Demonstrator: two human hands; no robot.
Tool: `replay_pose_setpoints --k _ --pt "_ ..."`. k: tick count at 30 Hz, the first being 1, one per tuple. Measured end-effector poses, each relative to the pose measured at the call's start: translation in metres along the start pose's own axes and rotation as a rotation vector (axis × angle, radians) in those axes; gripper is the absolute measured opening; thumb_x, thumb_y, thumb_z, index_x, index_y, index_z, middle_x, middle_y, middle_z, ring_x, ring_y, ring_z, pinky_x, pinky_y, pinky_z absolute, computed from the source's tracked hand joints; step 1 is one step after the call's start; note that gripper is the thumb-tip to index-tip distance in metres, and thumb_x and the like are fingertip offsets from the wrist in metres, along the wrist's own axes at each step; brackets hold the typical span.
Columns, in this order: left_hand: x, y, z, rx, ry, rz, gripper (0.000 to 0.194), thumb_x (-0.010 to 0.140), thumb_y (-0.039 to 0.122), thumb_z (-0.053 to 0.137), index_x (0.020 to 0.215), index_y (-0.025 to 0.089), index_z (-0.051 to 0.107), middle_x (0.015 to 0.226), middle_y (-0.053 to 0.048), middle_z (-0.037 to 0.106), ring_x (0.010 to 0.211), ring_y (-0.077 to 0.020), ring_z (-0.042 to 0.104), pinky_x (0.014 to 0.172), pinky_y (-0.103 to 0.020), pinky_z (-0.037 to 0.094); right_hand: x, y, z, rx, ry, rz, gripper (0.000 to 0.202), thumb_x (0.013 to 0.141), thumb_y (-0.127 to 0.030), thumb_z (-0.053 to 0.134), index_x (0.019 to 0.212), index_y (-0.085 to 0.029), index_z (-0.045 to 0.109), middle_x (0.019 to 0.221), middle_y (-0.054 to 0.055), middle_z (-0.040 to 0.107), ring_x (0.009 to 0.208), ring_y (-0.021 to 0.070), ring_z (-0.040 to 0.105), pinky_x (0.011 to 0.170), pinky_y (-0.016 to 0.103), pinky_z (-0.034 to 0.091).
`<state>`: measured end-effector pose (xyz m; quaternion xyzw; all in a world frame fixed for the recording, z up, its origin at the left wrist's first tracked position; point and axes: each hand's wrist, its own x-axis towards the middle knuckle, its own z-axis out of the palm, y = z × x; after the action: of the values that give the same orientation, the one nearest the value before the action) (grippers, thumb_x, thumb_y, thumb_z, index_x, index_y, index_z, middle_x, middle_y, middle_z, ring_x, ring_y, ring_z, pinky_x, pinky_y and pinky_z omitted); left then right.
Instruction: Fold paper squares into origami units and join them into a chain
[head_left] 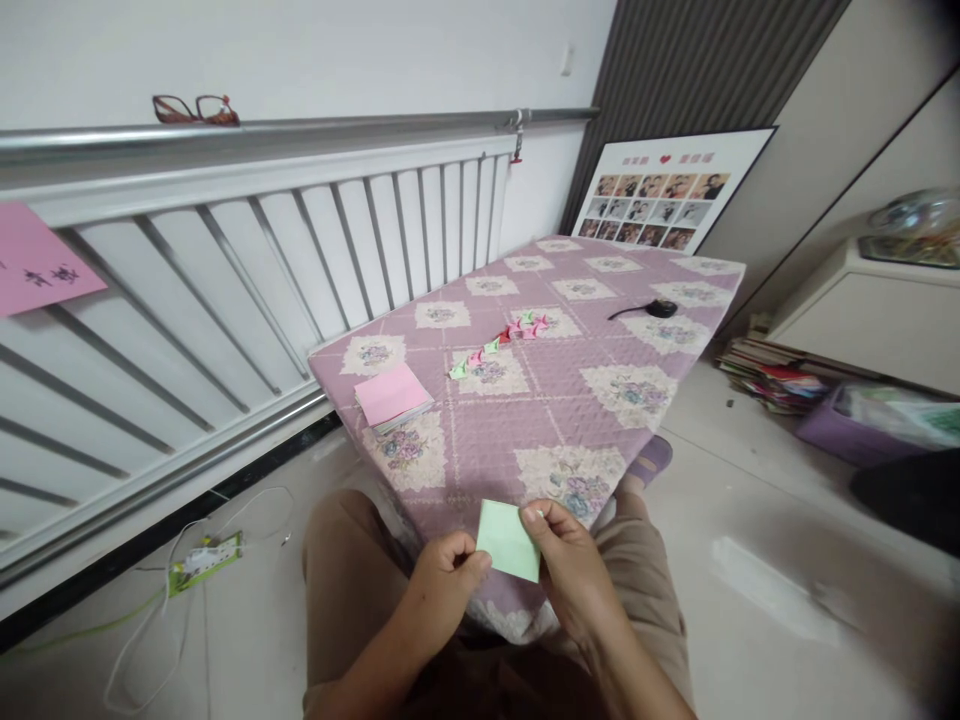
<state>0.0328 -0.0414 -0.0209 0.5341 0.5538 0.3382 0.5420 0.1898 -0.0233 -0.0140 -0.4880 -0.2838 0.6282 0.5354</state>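
Observation:
A light green square of paper (pixel 508 541) is held up over the near corner of the table. My left hand (pixel 442 590) pinches its left edge between thumb and finger. On the opposite side, my right hand (pixel 574 560) grips the right edge, thumb on top. Farther up the cloth lies a row of small folded paper pieces (pixel 491 347) in green, pink and red. To the left sits a stack of square paper (pixel 391 395) with a pink sheet on top.
The table has a purple flowered cloth (pixel 517 420). A black object with a cord (pixel 661 309) lies at its right. A white radiator (pixel 405 225) runs along the left, with glasses (pixel 196 110) on the pipe above. A power strip (pixel 206 562) with cables lies on the floor.

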Motion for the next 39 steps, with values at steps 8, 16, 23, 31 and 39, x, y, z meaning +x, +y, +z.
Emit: replay_pose_setpoints --k 8,16,23,31,39 --pt "0.004 -0.02 0.006 -0.156 0.101 -0.027 0.025 0.08 0.038 0.054 0.067 0.016 0.052 0.06 0.004 0.048 0.056 -0.0106 0.041 0.057 -0.023 0.033 -0.004 0.014 0.003 -0.127 -0.123 0.12 0.037 0.067 -0.048 0.074 0.085 -0.017 0.063 0.075 0.0 0.059 0.062 0.0104 0.049 0.05 0.019 0.037" --pt "0.008 -0.031 0.0 0.155 0.063 0.024 0.013 0.079 0.022 0.052 0.077 0.016 0.063 0.071 0.001 0.059 0.066 -0.0135 0.052 0.063 -0.025 0.04 0.03 0.016 -0.02 -0.735 -0.152 -0.162 0.027 0.077 -0.044 0.056 0.071 -0.018 0.059 0.065 -0.002 0.057 0.06 0.013 0.049 0.057 0.025 0.039" --pt "0.012 -0.049 0.0 0.717 0.119 0.564 0.027 0.084 0.015 0.049 0.107 0.019 0.062 0.107 -0.007 0.062 0.104 -0.023 0.053 0.093 -0.041 0.044 0.049 0.021 -0.028 -1.127 -0.213 -0.249 0.021 0.08 -0.032 0.048 0.072 -0.019 0.061 0.065 0.0 0.061 0.062 0.0153 0.054 0.059 0.026 0.04" --pt "0.04 -0.061 0.005 0.983 -0.06 0.744 0.036 0.083 0.029 0.062 0.118 0.02 0.057 0.12 -0.005 0.059 0.119 -0.0232 0.046 0.107 -0.041 0.034 0.056 0.023 -0.029 -1.319 -0.181 -0.274 0.014 0.081 -0.025 0.052 0.083 -0.019 0.064 0.073 0.003 0.065 0.068 0.0172 0.058 0.066 0.028 0.041" --pt "0.042 -0.07 0.004 0.998 -0.059 0.747 0.032 0.088 0.032 0.054 0.118 0.022 0.058 0.123 -0.005 0.06 0.123 -0.0219 0.045 0.108 -0.04 0.031 0.027 0.04 -0.05 -1.606 -0.187 -0.82 0.041 0.09 -0.025 0.047 0.129 -0.016 0.05 0.127 0.013 0.058 0.121 0.0255 0.048 0.1 0.043 0.034"
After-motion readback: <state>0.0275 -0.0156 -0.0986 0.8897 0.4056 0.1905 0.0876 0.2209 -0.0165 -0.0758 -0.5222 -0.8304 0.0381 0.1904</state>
